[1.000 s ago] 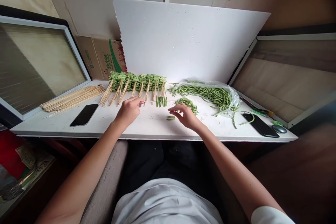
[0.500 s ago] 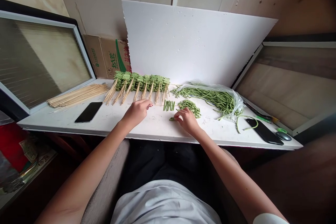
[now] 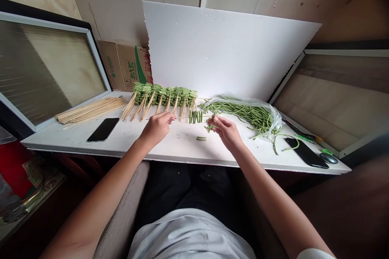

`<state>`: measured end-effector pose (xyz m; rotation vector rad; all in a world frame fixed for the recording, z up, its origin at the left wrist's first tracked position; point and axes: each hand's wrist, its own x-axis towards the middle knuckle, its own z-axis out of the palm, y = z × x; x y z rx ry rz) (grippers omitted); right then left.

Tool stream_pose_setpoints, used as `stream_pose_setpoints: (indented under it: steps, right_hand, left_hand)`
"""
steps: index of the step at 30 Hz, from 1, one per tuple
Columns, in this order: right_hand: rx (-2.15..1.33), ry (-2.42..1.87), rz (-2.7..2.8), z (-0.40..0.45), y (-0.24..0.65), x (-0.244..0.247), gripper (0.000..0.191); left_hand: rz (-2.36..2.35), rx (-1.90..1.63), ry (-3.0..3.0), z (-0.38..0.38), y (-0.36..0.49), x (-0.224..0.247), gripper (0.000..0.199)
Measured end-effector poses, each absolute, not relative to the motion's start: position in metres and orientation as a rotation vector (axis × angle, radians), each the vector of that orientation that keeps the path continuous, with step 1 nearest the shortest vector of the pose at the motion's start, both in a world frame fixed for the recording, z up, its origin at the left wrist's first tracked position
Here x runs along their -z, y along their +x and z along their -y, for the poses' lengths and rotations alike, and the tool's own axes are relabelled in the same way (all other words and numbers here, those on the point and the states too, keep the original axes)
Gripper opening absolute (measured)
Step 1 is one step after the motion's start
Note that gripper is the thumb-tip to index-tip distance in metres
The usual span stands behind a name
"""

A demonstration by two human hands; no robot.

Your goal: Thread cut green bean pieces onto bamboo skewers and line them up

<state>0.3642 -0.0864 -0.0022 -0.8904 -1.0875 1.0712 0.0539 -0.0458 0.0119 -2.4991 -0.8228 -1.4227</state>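
My left hand (image 3: pixel 158 125) is closed around a thin wooden skewer (image 3: pixel 182 118) that points to the right. Several short green bean pieces (image 3: pixel 195 117) hang side by side on it. At the skewer's tip, my right hand (image 3: pixel 225 128) pinches a green bean piece (image 3: pixel 213 117); whether the tip has entered it I cannot tell. Other cut pieces (image 3: pixel 209 128) show beside the right fingers, which hide most of that pile. A couple of loose pieces (image 3: pixel 201 138) lie on the white table (image 3: pixel 176 143) in front.
Behind stand stacked bean skewers (image 3: pixel 165 94), their sticks toward me. Bare skewers (image 3: pixel 91 110) and a phone (image 3: pixel 103 129) lie left. On the right are long beans (image 3: pixel 252 115) in a clear bag, a second phone (image 3: pixel 305 151) and scissors (image 3: pixel 300 129). A white board (image 3: pixel 231 48) leans behind.
My right hand has risen from the loose pieces near the front to the skewer's tip, bringing a bean piece. The skewer with its pieces has shifted slightly up; my left hand still holds it.
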Motion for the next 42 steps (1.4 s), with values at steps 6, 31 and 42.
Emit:
stream_pose_setpoints:
  steps: [6,31,42]
  right_hand:
    - [-1.158,-0.724,0.954,0.095,0.356,-0.01,0.032]
    - [-1.213,-0.713,0.927,0.098,0.351,-0.008,0.03]
    - [-1.161,-0.744,0.922,0.097,0.348,-0.005,0.031]
  left_hand:
    - [0.818,1.408,-2.478,0.048,0.059,-0.01,0.047]
    - [0.853,1.381,-2.511,0.05,0.061,-0.008,0.044]
    - [0.872,1.338,-2.462,0.052,0.06,-0.011,0.042]
